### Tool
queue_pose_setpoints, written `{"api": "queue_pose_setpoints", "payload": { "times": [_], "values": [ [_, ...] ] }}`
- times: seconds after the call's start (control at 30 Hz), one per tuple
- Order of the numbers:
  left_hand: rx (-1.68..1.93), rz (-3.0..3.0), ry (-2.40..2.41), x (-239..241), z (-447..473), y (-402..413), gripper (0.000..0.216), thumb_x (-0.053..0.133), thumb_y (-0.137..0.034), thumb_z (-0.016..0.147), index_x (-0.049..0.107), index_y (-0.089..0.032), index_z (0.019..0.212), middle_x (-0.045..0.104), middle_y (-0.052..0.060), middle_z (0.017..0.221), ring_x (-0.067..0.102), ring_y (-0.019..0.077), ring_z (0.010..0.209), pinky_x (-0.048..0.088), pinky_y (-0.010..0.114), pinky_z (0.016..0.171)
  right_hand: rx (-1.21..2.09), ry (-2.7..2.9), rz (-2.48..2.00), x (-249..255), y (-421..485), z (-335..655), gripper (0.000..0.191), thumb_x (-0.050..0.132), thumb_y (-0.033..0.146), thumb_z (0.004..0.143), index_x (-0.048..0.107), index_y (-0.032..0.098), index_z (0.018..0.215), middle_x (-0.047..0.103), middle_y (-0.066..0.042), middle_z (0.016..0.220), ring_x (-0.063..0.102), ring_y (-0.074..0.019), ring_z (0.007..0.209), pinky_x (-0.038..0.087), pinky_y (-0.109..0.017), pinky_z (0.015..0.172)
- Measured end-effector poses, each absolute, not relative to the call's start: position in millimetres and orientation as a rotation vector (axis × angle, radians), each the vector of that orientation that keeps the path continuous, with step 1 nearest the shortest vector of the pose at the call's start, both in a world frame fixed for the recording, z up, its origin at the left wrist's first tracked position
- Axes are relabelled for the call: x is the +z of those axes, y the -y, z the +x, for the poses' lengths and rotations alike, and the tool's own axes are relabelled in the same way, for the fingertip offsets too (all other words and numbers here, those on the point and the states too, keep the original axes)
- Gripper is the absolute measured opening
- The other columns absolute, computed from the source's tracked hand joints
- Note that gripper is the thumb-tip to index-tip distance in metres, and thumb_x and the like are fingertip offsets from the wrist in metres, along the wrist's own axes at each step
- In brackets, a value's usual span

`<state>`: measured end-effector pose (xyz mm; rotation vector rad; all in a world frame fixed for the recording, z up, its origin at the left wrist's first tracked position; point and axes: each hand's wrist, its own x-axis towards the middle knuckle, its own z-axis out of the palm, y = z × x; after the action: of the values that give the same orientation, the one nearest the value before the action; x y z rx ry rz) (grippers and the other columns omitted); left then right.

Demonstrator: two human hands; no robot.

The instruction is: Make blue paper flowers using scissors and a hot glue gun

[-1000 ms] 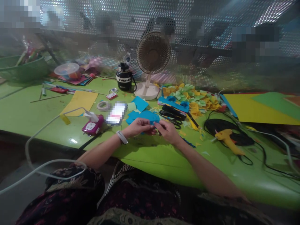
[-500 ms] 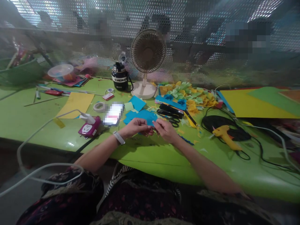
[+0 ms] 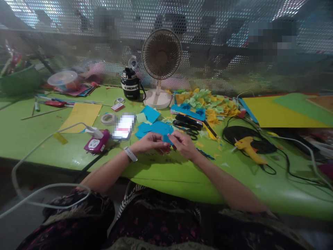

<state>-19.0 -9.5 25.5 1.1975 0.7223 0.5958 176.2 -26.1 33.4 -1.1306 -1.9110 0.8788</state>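
Craft workspace: glue gun [image 3: 249, 149], blue paper [image 3: 161, 127]

Blue, the paper [image 3: 167, 139] held here; lime green, the table [image 3: 156, 173]; dark floral, the sitter's clothes [image 3: 156, 224]; from there, magenta socket block [image 3: 102, 143] at ten o'clock; yellow glue gun [image 3: 247, 146] at two; cream fan base [image 3: 157, 101] at twelve.

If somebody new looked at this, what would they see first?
Probably the round fan, standing at the back of the bright green table. Next, perhaps, the heap of yellow and green paper pieces to its right, then the small blue paper in the fingers of the left hand and right hand, in the middle.
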Motion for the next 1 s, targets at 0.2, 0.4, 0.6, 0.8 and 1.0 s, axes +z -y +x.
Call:
{"api": "queue_pose_setpoints", "payload": {
  "times": [0.2,0.4,0.6,0.8,1.0],
  "values": [
    [0.632,1.210,-0.734,27,-17,10,0.051,0.088,-0.050,0.062,0.054,-0.012,0.066,0.076,0.010,0.074,0.074,0.0165,0.066,0.060,0.027,0.064,0.959,1.851,-1.133,32,24,177,0.046,0.054,0.061,0.090,0.047,0.023,0.065,0.048,0.004,0.051,0.045,-0.0118,0.048,0.036,-0.027,0.051],
    [0.672,1.195,-0.771,22,-16,9,0.049,0.086,-0.050,0.066,0.055,-0.013,0.071,0.077,0.009,0.076,0.075,0.0168,0.070,0.059,0.023,0.061,0.951,1.888,-1.142,28,20,178,0.045,0.053,0.062,0.090,0.049,0.023,0.069,0.050,0.005,0.051,0.047,-0.0125,0.048,0.037,-0.027,0.052],
    [0.720,1.260,-0.777,23,-16,10,0.044,0.084,-0.049,0.069,0.061,-0.013,0.075,0.077,0.007,0.077,0.073,0.0130,0.065,0.059,0.022,0.063,0.997,1.908,-1.136,36,21,179,0.048,0.051,0.062,0.091,0.049,0.022,0.065,0.053,0.004,0.052,0.051,-0.0121,0.051,0.041,-0.027,0.057],
    [0.817,1.277,-0.830,24,-13,15,0.045,0.082,-0.052,0.071,0.062,-0.013,0.077,0.077,0.007,0.076,0.073,0.0132,0.065,0.061,0.025,0.068,1.172,1.836,-1.137,47,3,188,0.032,0.051,0.044,0.093,0.054,0.021,0.072,0.060,0.001,0.062,0.057,-0.0121,0.052,0.045,-0.026,0.054],
    [0.831,1.245,-0.857,23,-6,20,0.047,0.084,-0.053,0.068,0.061,-0.012,0.074,0.077,0.007,0.077,0.072,0.0134,0.064,0.061,0.026,0.068,0.670,2.027,-1.606,52,-21,233,0.004,0.059,0.019,0.082,0.062,0.019,0.084,0.071,-0.005,0.084,0.064,-0.0165,0.069,0.048,-0.029,0.068]
  ]
}}
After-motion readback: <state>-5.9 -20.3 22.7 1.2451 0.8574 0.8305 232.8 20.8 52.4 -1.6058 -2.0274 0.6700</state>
